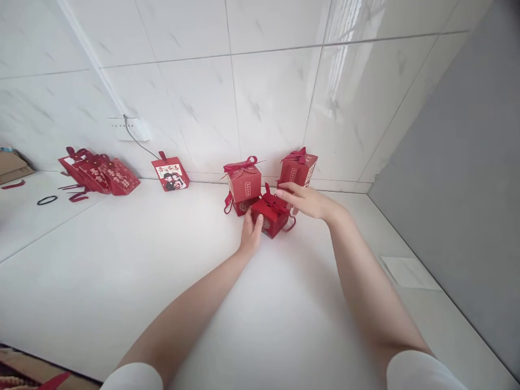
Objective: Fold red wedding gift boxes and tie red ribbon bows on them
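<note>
Near the wall, a bright red box with a ribbon bow (271, 215) sits on the white table (162, 271). My left hand (251, 233) rests against its left side, thumb and fingers apart. My right hand (303, 200) reaches over its right top edge with fingers stretched, near the ribbon. Left of it, a red box with a bow (244, 181) is stacked on another red box (239, 206). Behind my right hand stands a taller red box or stack (298, 167), its lower part partly hidden.
At the left lie several red bags (97, 174), a black ring (47, 200) and a cardboard box (14, 165). A red bag with a printed couple (173, 176) leans near the wall by a socket (129, 130). A grey panel (455, 179) borders the right side.
</note>
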Tool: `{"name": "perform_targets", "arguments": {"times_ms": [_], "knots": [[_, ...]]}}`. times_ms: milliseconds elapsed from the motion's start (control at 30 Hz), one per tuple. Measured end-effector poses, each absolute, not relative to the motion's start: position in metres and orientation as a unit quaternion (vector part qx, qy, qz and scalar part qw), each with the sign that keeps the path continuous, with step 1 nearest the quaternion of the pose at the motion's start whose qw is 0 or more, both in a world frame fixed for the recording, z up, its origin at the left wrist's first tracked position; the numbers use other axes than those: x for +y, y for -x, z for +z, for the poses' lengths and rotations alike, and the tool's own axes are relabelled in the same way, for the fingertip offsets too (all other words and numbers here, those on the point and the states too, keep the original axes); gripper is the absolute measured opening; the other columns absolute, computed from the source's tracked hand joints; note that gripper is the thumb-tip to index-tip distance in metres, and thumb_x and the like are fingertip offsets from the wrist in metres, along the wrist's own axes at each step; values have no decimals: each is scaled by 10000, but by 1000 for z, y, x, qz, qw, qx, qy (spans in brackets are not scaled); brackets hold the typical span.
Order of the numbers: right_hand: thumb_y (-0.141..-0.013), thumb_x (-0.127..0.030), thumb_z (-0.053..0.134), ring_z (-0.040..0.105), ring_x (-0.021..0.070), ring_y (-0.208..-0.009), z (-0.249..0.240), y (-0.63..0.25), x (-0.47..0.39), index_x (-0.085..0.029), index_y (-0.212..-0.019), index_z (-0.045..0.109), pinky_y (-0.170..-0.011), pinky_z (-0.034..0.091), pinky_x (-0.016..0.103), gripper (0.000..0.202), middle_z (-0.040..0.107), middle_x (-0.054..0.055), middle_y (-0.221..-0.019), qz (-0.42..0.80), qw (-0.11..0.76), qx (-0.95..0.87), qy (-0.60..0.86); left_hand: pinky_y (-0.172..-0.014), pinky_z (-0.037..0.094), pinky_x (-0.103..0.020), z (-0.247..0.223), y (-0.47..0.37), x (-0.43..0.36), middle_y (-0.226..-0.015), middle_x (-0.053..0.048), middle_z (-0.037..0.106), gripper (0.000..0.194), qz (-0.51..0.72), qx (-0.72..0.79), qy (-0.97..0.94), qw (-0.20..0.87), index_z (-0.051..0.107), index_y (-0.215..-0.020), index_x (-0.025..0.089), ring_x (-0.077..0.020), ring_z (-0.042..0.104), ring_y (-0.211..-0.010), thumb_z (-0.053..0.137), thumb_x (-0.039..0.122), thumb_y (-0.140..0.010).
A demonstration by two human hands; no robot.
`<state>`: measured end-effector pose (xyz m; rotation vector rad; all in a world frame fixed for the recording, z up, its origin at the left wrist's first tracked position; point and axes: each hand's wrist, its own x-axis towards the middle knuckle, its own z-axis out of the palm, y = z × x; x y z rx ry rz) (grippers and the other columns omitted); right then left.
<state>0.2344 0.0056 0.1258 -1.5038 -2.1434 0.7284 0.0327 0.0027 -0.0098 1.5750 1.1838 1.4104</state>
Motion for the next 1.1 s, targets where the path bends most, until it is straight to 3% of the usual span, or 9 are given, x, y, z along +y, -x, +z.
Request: {"name": "perform_targets", "arguments": {"times_ms": [100,200,300,433,533,633,900,1000,1100], "knots": [[-916,-733,262,610,297,-1128,139,-237,-4,-273,-1321,519,-900,470,385,666,659,93,-1217,234,251,-760,553,-1225,187,-401,-9,-34,4,-1577,-84,303,643,575,473,-575,340,310,-1497,225,-233,238,-1478,344,584,-964],[-935,-681,316,589,311,-1171,136,-234,-1,-248,-1361,480,-924,451,387,629,593,112,-1335,222,209,-758,576,-1244,121,-389,-10,-33,2,-1625,-26,179,664,580,468,-578,333,235,-1536,272,-213,115,-1510,286,608,-965],[-935,-654,364,710,263,-907,136,-234,0,-236,-1402,425,-887,474,368,630,630,124,-1286,284,156,-753,572,-1246,122,-397,-8,-28,-1,-1628,-5,163,712,568,368,-659,329,227,-1544,279,-216,105,-1512,216,663,-945],[-947,-625,367,726,220,-695,152,-248,-12,-231,-1307,516,-894,470,352,554,751,57,-912,340,116,-744,564,-1231,143,-454,2,-19,5,-1566,-62,335,647,465,295,-764,336,517,-1404,243,-285,247,-1473,377,649,-920],[-941,-593,414,729,220,-729,164,-260,-24,-249,-1266,551,-909,460,355,493,753,31,-867,344,94,-748,560,-1144,324,-469,12,-12,14,-1371,-120,578,492,454,348,-719,394,682,-1198,200,-301,493,-1313,515,555,-901],[-931,-578,440,720,234,-771,171,-267,-34,-256,-1219,578,-844,480,361,454,749,38,-867,322,112,-747,571,-986,469,-447,35,-7,18,-1136,-143,700,497,467,388,-665,434,711,-1069,147,-270,659,-1036,464,552,-921],[-935,-489,446,662,256,-874,175,-260,-43,-256,-1011,640,-669,479,339,313,711,71,-988,237,147,-778,563,-987,469,-365,122,-14,-27,-1204,-52,663,372,266,373,-823,335,676,-1126,248,-234,602,-1131,518,499,-902],[-932,-380,447,661,267,-812,167,-247,-35,-216,-933,657,-643,472,355,266,709,107,-964,226,87,-766,595,-903,497,-334,137,-17,-43,-1163,-38,676,361,171,388,-860,285,675,-1122,257,-219,634,-1028,521,484,-888],[-922,-333,459,666,267,-807,162,-238,-29,-206,-964,672,-660,477,356,252,723,105,-934,270,38,-782,561,-711,503,-293,152,-13,-54,-926,-27,713,344,96,426,-857,274,696,-985,242,-194,653,-799,482,497,-895]]}}
